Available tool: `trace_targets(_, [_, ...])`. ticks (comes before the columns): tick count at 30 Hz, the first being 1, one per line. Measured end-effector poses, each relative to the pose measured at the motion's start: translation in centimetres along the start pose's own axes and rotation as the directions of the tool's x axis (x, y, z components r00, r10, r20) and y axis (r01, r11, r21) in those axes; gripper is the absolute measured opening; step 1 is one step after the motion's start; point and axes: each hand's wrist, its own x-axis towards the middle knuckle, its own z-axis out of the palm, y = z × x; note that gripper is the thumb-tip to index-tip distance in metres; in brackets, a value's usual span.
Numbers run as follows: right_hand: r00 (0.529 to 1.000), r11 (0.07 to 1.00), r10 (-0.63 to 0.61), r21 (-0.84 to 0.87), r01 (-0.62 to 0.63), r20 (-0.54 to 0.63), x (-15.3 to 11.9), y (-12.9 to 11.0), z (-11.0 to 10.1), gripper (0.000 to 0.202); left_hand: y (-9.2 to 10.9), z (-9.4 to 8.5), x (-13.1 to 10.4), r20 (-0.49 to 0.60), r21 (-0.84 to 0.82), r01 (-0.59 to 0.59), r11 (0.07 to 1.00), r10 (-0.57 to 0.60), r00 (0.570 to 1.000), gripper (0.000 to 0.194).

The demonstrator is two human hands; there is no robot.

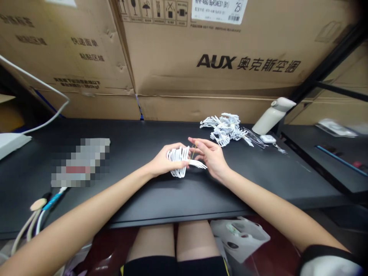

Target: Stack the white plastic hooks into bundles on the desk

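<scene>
My left hand [165, 160] is wrapped round a bundle of white looped cables [178, 161] above the middle of the black table. The straight ends of the bundle point right, toward my other hand. Between finger and thumb, my right hand [212, 156] pinches a thin yellow band [194, 151], stretched between it and the bundle. A pile of similar white bundles [225, 128] lies at the back, right of centre.
Large cardboard boxes [172, 65] stand along the back of the black table [143, 203]. A white bottle [271, 117] and a small white case [268, 139] are at the back right. On the left lie a blurred-out object [83, 163] and cables [53, 201].
</scene>
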Motion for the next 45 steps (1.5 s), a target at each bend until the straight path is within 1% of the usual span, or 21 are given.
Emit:
trace_targets(2, [0.996, 0.996, -0.037, -0.078, 0.043, 0.076, 0.1, -0.1, -0.3, 0.03, 0.0, -0.2, 0.0, -0.049, 0.159, -0.043, 0.986, 0.051, 0.997, 0.032])
trace_targets(5, [0.964, 0.944, -0.135, -0.265, 0.195, 0.227, -0.3, -0.5, -0.5, 0.04, -0.4, -0.4, 0.0, -0.08, 0.323, -0.084, 0.943, 0.116, 0.99, 0.029])
trace_targets(8, [0.904, 0.819, -0.223, -0.433, 0.376, 0.365, -0.9, -1.0, -0.4, 0.053, -1.0, -0.6, 0.1, -0.063, 0.421, -0.108, 0.9, 0.148, 0.987, 0.033])
trace_targets(10, [0.86, 0.722, -0.279, -0.498, 0.481, 0.427, -1.2, -1.3, -0.3, 0.057, -1.4, -0.7, 0.1, -0.058, 0.492, -0.113, 0.863, 0.162, 0.985, 0.04])
trace_targets(13, [0.785, 0.579, -0.334, -0.543, 0.608, 0.522, -1.0, -1.4, -0.1, 0.058, -1.7, -0.5, 0.1, -0.053, 0.558, -0.098, 0.824, 0.154, 0.987, 0.052])
trace_targets(15, [0.722, 0.503, -0.349, -0.531, 0.682, 0.597, -0.6, -1.1, 0.2, 0.055, -1.7, -0.3, 0.2, -0.039, 0.573, -0.099, 0.814, 0.148, 0.988, 0.054])
trace_targets(17, [0.665, 0.445, -0.353, -0.507, 0.738, 0.658, -0.1, -0.9, 0.6, 0.048, -1.6, -0.1, 0.3, -0.015, 0.594, -0.11, 0.797, 0.148, 0.989, 0.048])
trace_targets(19, [0.642, 0.418, -0.33, -0.502, 0.757, 0.692, 0.4, -0.8, 1.0, 0.039, -1.5, 0.0, 0.4, -0.008, 0.625, -0.104, 0.774, 0.139, 0.99, 0.041])
trace_targets(21, [0.641, 0.408, -0.29, -0.514, 0.755, 0.711, 1.0, -1.0, 1.4, 0.031, -1.5, 0.0, 0.4, -0.03, 0.635, -0.074, 0.769, 0.121, 0.992, 0.043])
trace_targets(23, [0.647, 0.391, -0.252, -0.536, 0.748, 0.72, 1.5, -1.3, 1.5, 0.026, -1.5, -0.2, 0.3, -0.07, 0.613, -0.029, 0.789, 0.091, 0.993, 0.051])
trace_targets(26, [0.667, 0.358, -0.184, -0.583, 0.729, 0.722, 2.2, -2.0, 1.4, 0.025, -1.7, -0.4, 0.3, -0.123, 0.548, 0.042, 0.835, 0.031, 0.992, 0.058])
trace_targets(28, [0.684, 0.33, -0.1, -0.624, 0.708, 0.723, 2.5, -2.6, 1.4, 0.024, -1.6, -0.4, 0.4, -0.144, 0.503, 0.061, 0.862, 0.014, 0.99, 0.061])
trace_targets(31, [0.711, 0.254, 0.018, -0.691, 0.677, 0.703, 2.7, -3.4, 1.8, 0.022, -1.4, -0.2, 0.4, -0.161, 0.468, 0.053, 0.882, 0.026, 0.987, 0.065])
trace_targets(34, [0.75, 0.136, 0.095, -0.755, 0.641, 0.654, 2.5, -4.2, 2.6, 0.016, -1.2, 0.0, 0.3, -0.153, 0.463, 0.044, 0.885, 0.031, 0.988, 0.067])
trace_targets(36, [0.777, 0.059, 0.133, -0.788, 0.613, 0.615, 2.4, -4.6, 3.0, 0.014, -1.3, 0.0, 0.3, -0.144, 0.483, 0.043, 0.875, 0.031, 0.989, 0.066])
trace_targets(37, [0.783, 0.041, 0.145, -0.794, 0.606, 0.605, 2.4, -4.6, 3.1, 0.014, -1.3, -0.1, 0.3, -0.146, 0.499, 0.049, 0.865, 0.029, 0.989, 0.064])
trace_targets(38, [0.782, 0.043, 0.147, -0.793, 0.607, 0.606, 2.4, -4.6, 3.1, 0.015, -1.5, -0.1, 0.3, -0.155, 0.515, 0.058, 0.855, 0.026, 0.988, 0.061])
trace_targets(40, [0.765, 0.103, 0.121, -0.774, 0.624, 0.633, 2.4, -4.2, 2.9, 0.017, -1.7, -0.2, 0.3, -0.174, 0.544, 0.074, 0.836, 0.026, 0.984, 0.055])
trace_targets(42, [0.767, 0.209, 0.067, -0.761, 0.614, 0.638, 2.5, -3.7, 2.2, 0.021, -1.8, -0.2, 0.4, -0.18, 0.561, 0.078, 0.824, 0.03, 0.983, 0.051])
trace_targets(44, [0.805, 0.37, 0.045, -0.759, 0.537, 0.592, 2.7, -3.3, 1.3, 0.026, -1.8, -0.3, 0.5, -0.182, 0.568, 0.076, 0.819, 0.035, 0.983, 0.049])
trace_targets(45, [0.813, 0.49, 0.071, -0.73, 0.477, 0.578, 2.8, -3.1, 0.8, 0.031, -1.8, -0.3, 0.5, -0.184, 0.57, 0.075, 0.818, 0.038, 0.982, 0.049])
